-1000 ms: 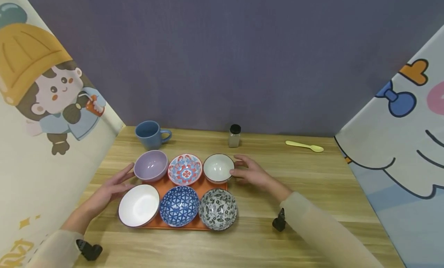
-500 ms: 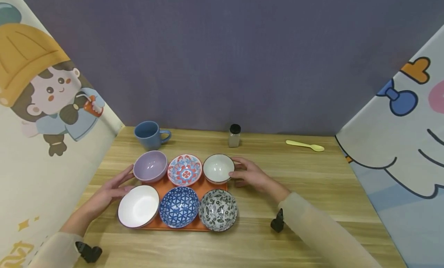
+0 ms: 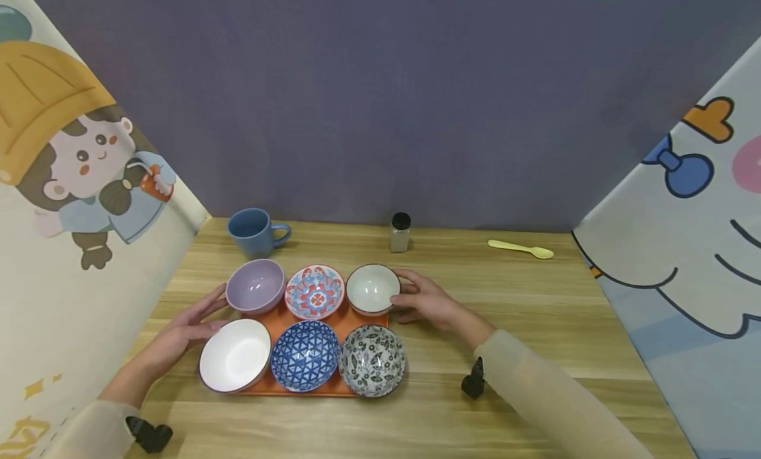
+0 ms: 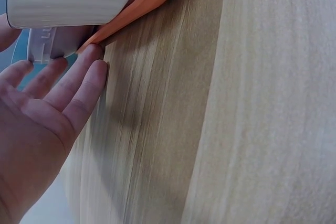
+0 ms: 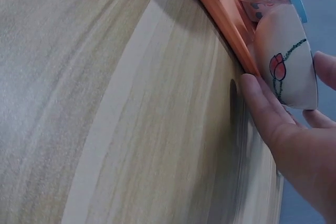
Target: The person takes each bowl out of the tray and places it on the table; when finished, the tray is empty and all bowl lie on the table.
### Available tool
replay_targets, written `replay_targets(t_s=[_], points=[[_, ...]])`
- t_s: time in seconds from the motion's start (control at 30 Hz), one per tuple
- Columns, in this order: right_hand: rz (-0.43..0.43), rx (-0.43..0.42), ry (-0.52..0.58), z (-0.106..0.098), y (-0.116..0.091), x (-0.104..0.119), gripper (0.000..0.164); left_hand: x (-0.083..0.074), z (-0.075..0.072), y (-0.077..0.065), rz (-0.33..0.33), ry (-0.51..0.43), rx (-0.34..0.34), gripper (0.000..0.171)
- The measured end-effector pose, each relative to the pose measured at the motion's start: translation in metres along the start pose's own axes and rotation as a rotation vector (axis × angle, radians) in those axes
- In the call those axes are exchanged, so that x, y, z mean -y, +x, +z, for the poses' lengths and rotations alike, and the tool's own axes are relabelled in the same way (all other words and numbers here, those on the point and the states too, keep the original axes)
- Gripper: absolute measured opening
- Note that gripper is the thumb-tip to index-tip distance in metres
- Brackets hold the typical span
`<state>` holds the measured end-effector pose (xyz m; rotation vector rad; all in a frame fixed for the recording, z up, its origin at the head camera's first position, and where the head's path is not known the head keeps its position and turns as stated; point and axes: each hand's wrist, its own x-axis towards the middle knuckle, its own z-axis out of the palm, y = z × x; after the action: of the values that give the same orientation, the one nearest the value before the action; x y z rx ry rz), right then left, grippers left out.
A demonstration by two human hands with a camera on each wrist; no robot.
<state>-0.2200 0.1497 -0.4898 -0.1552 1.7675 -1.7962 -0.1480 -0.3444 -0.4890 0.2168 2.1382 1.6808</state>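
Observation:
An orange tray (image 3: 351,323) lies on the wooden table, mostly hidden under several bowls. In the back row are a purple bowl (image 3: 255,287), a red-and-blue patterned bowl (image 3: 315,292) and a small white bowl (image 3: 372,288), whose outside shows a tulip. In front stand a larger white bowl (image 3: 235,355), a blue-patterned bowl (image 3: 306,356) and a black-and-white floral bowl (image 3: 372,360). At the tray's left side, my left hand (image 4: 39,114) touches its edge with extended fingers, thumb beside the white bowl. My right hand (image 5: 299,140) touches the right edge, its thumb near the small bowl's rim.
Behind the tray stand a blue mug (image 3: 252,232) at left and a black-capped jar (image 3: 400,232) in the middle. A pale yellow spoon (image 3: 520,249) lies at the back right. A dark panel (image 3: 380,102) closes the back, with printed walls at both sides.
My right fingers have drawn slightly closer to the small white bowl, and my left thumb has shifted a little towards the larger white bowl. The bowls keep their arrangement on the tray.

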Motion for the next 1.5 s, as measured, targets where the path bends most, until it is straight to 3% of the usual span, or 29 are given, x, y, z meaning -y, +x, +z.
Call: replay_targets(t_s=[0.3, 0.57, 1.07, 1.5], points=[[0.001, -0.026, 0.007, -0.001, 0.003, -0.005, 0.069, -0.001, -0.001, -0.003, -0.02, 0.011, -0.013, 0.073], [0.033, -0.129, 0.037, 0.002, 0.004, 0.0, 0.059, -0.001, -0.001, 0.0, -0.008, -0.001, -0.014, 0.074], [0.047, -0.276, 0.122, 0.0, 0.001, 0.002, 0.059, -0.004, 0.0, 0.001, -0.044, 0.051, -0.029, 0.072], [-0.027, -0.304, 0.142, -0.023, -0.028, 0.023, 0.058, 0.0, -0.006, 0.003, 0.003, -0.008, 0.065, 0.067]])
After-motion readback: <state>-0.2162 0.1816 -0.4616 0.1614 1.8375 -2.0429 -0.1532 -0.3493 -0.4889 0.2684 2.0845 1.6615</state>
